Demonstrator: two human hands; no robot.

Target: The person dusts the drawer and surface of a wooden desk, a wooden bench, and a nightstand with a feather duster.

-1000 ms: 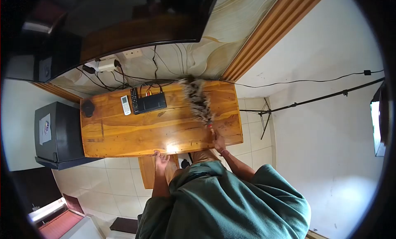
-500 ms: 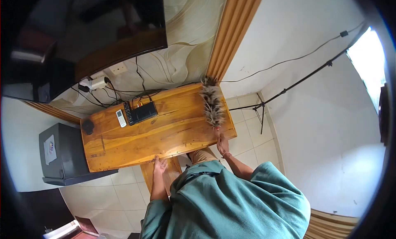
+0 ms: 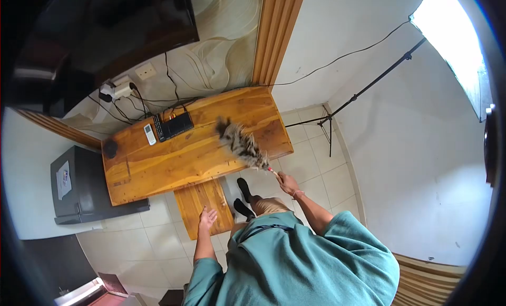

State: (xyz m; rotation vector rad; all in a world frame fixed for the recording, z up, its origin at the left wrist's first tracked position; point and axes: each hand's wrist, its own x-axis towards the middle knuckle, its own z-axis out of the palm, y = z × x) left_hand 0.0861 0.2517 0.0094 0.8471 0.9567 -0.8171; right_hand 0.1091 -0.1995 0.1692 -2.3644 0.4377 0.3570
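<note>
My right hand [image 3: 288,183] is closed around the handle of a feather duster [image 3: 243,145]. Its fluffy grey-brown feathers lie over the right part of a wooden table [image 3: 158,171], pointing up and left from the hand. My left hand [image 3: 208,218] is open, palm up with fingers apart, holding nothing. It hovers over a lower wooden bench [image 3: 203,198] in front of the table. On the table's left half are a black set-top box [image 3: 176,126], a dark remote beside it and a white remote [image 3: 150,134].
A television [image 3: 105,47] hangs on the wall above the table, with cables and a plug adapter [image 3: 124,88] below. A dark small fridge [image 3: 87,187] stands at the left. On the right, a light stand [image 3: 363,89] rests its legs on the tiled floor.
The feather duster has swung left from the table's right end, and my right hand has drawn slightly back. My left hand has left the table's front edge and moved back over the bench.
</note>
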